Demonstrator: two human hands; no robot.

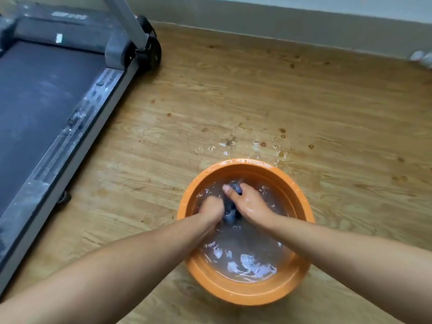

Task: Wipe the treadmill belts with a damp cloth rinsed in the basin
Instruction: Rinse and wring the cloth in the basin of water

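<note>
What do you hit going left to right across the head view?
Treadmill belt → side rail → left hand → cloth → right hand → white object at the far right edge. The hands and cloth are in the basin.

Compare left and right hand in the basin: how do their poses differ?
The left hand curls its fingers under, out of sight; the right hand shows its thumb laid along the cloth. The right hand reaches farther across the basin than the left hand. Shared: both grip the dark cloth in the water.
</note>
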